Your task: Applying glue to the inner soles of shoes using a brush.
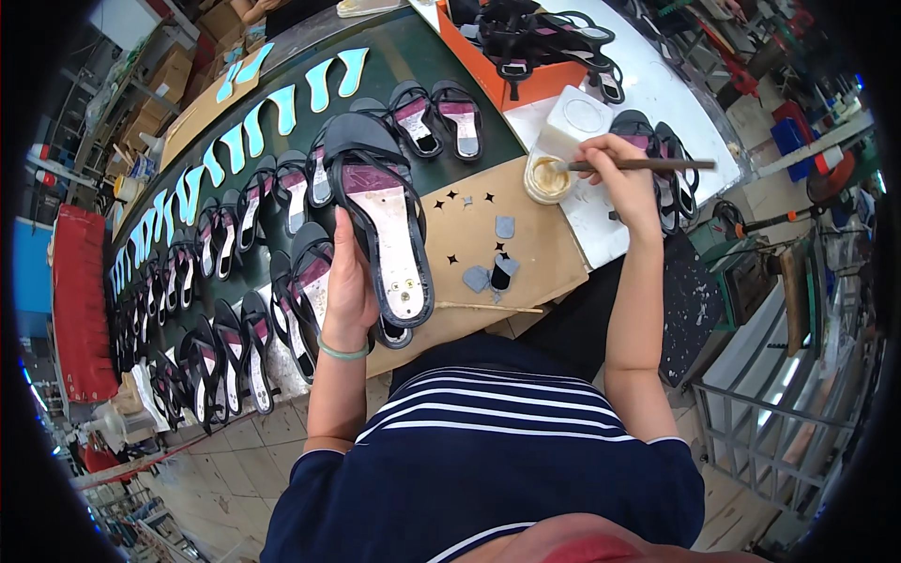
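Wrapped round the side of a black sandal (387, 225), my left hand (347, 281) keeps it raised above the bench. The sandal has a pale insole, purple under the straps and small metal fasteners at the heel. My right hand (618, 178) grips a brush (666, 164) by its dark wooden handle. The brush's tip is at the mouth of a round jar (548, 180) of yellowish-white paste; its bristles are hidden. Behind the jar stands a white plastic container (574, 117). Another sandal shows partly beneath the raised one.
Cardboard (554, 239) with grey scraps (505, 227) and small dark star shapes lies in front. Rows of sandals (225, 347) and pale turquoise-edged insole pieces (319, 86) cover the green bench (469, 75) leftward. An orange box (535, 86) holds black sandals. More sandals (671, 169) stand at right.
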The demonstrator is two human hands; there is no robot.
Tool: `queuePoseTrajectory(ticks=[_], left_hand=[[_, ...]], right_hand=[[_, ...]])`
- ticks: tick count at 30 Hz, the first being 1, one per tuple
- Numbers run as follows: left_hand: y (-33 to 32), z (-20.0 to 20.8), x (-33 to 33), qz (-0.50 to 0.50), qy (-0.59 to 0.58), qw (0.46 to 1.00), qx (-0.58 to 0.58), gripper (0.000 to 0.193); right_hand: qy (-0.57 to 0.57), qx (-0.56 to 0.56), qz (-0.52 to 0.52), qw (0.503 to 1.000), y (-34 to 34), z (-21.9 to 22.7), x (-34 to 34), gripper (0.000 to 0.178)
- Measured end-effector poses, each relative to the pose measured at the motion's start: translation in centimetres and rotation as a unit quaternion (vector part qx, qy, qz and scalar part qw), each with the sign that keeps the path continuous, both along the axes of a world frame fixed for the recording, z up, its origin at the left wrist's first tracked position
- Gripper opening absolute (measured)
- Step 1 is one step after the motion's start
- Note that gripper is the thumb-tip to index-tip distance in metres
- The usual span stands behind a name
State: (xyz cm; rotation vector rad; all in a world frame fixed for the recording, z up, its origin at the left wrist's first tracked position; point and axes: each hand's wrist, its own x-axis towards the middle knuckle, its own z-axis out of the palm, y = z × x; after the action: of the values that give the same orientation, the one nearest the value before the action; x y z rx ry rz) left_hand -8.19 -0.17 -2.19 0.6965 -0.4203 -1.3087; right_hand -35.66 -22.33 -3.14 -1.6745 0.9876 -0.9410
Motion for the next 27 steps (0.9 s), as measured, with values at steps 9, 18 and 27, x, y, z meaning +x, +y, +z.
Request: queuePoseTrajectory(ticks=[9, 18, 27], left_hand=[[-0.6, 0.0, -0.9, 0.045, -0.057, 0.997, 0.019, 0.039], [-0.9, -0.1, -1.7, 0.039, -0.052, 0.998, 0.022, 0.043], [-0.9, -0.6, -2.8, 0.006, -0.036, 0.999, -0.019, 0.049]], right_hand=[[-0.200, 0.121, 0.124, 0.964, 4.3, 4.3, -2.7, 0.024], [-0.239, -0.087, 0.231, 0.939, 10.8, 5.6, 4.2, 0.017], [-0.081, -0.352, 0.144, 0.921, 12.7, 4.8, 10.1, 0.025]])
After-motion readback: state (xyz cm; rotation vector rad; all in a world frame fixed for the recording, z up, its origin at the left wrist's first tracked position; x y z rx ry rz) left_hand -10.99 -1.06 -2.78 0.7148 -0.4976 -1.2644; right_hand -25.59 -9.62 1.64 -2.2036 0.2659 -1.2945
